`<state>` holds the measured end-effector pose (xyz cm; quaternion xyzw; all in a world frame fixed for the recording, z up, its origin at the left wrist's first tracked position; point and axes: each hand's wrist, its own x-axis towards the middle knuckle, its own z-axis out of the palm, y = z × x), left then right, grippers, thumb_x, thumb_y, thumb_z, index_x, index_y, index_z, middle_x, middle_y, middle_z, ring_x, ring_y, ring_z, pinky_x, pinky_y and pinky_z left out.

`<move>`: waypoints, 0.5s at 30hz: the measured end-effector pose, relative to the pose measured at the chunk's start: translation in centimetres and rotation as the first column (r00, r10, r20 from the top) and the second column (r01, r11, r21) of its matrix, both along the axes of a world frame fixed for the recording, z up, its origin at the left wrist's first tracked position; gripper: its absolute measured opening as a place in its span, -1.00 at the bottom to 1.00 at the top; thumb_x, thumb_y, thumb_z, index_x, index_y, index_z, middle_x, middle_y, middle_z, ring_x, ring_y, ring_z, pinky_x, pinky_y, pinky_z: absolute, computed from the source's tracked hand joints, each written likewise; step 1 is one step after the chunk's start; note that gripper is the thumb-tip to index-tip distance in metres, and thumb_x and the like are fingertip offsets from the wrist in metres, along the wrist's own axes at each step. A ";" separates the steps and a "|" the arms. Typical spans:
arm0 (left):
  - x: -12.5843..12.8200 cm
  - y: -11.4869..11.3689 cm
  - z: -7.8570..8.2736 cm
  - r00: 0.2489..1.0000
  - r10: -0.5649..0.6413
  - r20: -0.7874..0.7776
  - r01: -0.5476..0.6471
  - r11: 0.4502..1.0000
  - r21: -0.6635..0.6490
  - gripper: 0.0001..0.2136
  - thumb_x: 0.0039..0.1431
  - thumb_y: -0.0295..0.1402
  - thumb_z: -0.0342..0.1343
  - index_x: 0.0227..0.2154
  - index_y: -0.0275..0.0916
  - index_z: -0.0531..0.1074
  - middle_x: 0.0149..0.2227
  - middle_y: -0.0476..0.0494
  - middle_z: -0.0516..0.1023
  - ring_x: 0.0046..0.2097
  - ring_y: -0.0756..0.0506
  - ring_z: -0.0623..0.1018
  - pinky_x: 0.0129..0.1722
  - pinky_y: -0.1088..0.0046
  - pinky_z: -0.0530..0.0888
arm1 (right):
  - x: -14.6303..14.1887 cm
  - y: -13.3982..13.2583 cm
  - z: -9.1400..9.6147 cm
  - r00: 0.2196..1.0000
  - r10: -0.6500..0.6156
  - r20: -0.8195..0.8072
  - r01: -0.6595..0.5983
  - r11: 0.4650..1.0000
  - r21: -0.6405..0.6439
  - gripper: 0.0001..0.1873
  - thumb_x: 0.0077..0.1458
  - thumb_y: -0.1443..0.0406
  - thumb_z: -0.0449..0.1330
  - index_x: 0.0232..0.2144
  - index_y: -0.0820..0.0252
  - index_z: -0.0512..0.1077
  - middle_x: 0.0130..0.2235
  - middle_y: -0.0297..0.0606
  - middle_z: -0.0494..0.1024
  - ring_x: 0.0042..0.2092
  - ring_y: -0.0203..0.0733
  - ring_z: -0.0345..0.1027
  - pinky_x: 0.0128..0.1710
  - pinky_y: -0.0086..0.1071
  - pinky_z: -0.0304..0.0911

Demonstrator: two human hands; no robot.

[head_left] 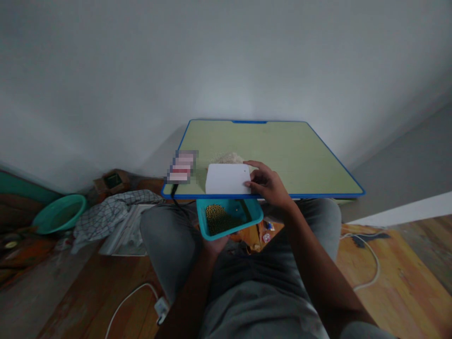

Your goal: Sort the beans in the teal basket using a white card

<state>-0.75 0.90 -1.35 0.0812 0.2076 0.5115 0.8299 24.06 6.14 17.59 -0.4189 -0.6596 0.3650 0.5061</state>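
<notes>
My right hand (269, 183) grips the right edge of a white flat card (226, 179) that stands at the near edge of a green table with a blue rim (300, 194). Behind the card lies a small pile of pale grains (229, 157). My left hand (213, 244) holds a turquoise tray (254, 219) from below, just under the table edge. Yellow-brown beans (218, 219) lie in the tray's left half. Only part of the left hand shows beneath the tray.
A blurred packet (181, 166) lies at the table's left near corner. On the wooden floor to the left are a checked cloth (106, 214), a teal basin (58, 213) and a cardboard box (113, 180). White cables (370, 263) run across the floor. My knees are under the table.
</notes>
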 end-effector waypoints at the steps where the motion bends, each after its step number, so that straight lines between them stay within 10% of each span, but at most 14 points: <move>1: 0.0 0.0 -0.1 1.000 0.005 0.005 -0.005 1.000 -0.005 -0.65 0.49 -0.18 0.07 -0.04 -0.16 0.76 0.09 -0.40 0.80 0.12 -0.50 0.70 -0.12 -0.16 0.68 | 0.0 0.0 0.0 1.000 -0.018 -0.001 0.018 1.000 0.003 -0.32 0.21 0.19 0.46 0.34 0.04 0.49 -0.28 -0.43 0.49 -0.35 -0.30 0.37 -0.36 -0.41 0.29; 15: 0.0 0.0 0.4 0.999 0.035 -0.013 -0.034 0.999 0.007 -0.63 0.48 -0.12 0.08 -0.01 -0.12 0.77 0.03 -0.37 0.82 0.07 -0.51 0.72 -0.13 -0.21 0.68 | -0.5 -0.3 -0.6 0.944 -0.284 0.168 0.232 0.934 0.272 -0.40 0.36 0.24 0.27 0.41 0.02 0.43 -0.22 -0.31 0.53 -0.26 -0.19 0.46 -0.17 -0.24 0.51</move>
